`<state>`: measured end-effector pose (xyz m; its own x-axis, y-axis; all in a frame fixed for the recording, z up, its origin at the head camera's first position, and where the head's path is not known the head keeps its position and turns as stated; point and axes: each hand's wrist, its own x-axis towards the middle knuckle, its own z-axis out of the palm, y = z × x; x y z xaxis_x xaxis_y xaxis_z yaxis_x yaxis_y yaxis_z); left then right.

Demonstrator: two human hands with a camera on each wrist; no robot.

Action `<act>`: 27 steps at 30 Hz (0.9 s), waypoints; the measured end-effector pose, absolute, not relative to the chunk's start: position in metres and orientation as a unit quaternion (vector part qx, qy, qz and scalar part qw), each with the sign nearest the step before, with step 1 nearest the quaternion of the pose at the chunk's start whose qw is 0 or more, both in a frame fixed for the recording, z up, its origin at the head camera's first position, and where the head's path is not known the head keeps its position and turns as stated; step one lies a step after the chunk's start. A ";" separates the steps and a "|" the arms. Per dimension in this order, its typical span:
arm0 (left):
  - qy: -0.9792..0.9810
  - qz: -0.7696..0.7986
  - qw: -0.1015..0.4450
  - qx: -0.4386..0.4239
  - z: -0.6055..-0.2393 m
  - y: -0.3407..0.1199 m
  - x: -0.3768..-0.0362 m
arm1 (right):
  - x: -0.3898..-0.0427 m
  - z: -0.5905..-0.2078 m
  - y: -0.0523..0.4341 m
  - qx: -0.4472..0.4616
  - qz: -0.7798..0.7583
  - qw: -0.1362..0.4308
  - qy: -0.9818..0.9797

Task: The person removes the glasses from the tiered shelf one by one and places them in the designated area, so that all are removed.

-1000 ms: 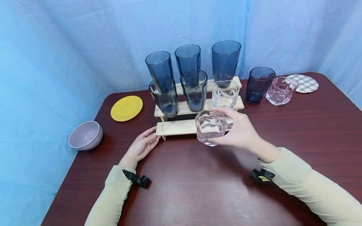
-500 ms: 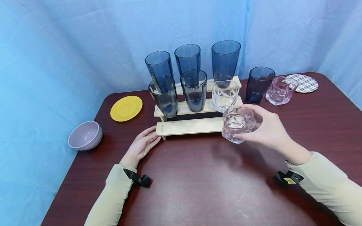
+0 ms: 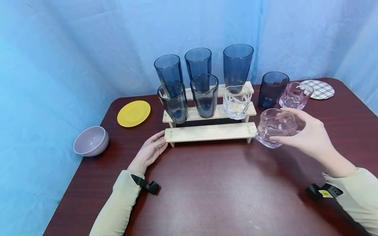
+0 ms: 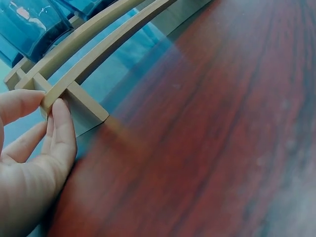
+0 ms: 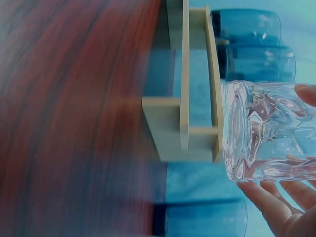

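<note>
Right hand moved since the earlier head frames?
Yes: the right hand went right, from overlapping the bottom shelf to beyond its right end.

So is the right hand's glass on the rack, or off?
Off: the right wrist view shows a gap between the held glass and the front shelf.

Here's my tally live: six tall blue glasses (image 3: 205, 100), three on the top shelf (image 3: 249, 87), two on the middle shelf (image 3: 192, 114), one on the table (image 3: 206, 190). Short glasses, I make it three: one clear glass (image 3: 237, 103), two pinkish glasses (image 3: 274, 126). One wooden rack (image 3: 209, 131), three shelves in it! One yellow plate (image 3: 134, 113), one lilac bowl (image 3: 90, 141), one checked disc (image 3: 321, 90). And two hands (image 3: 151, 151), two black wrist straps (image 3: 144, 184).
</note>
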<state>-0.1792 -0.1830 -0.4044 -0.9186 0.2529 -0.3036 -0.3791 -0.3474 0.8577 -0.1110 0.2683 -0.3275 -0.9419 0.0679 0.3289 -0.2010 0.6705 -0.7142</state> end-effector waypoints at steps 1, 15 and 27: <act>0.539 0.818 0.193 -0.057 -0.405 -0.183 -0.179 | -0.110 -0.327 0.272 0.029 0.402 0.166 -0.900; 0.536 0.821 0.192 -0.034 -0.408 -0.184 -0.177 | -0.113 -0.334 0.325 -0.074 0.474 0.143 -0.866; 0.538 0.819 0.195 -0.030 -0.408 -0.185 -0.178 | -0.128 -0.348 0.371 -0.144 0.530 0.156 -0.821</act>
<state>-0.1784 -0.1851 -0.4078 -0.9222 0.2866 -0.2597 -0.3522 -0.3448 0.8701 -0.1279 0.3712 -0.3482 -0.9097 0.4021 0.1040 0.0705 0.3961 -0.9155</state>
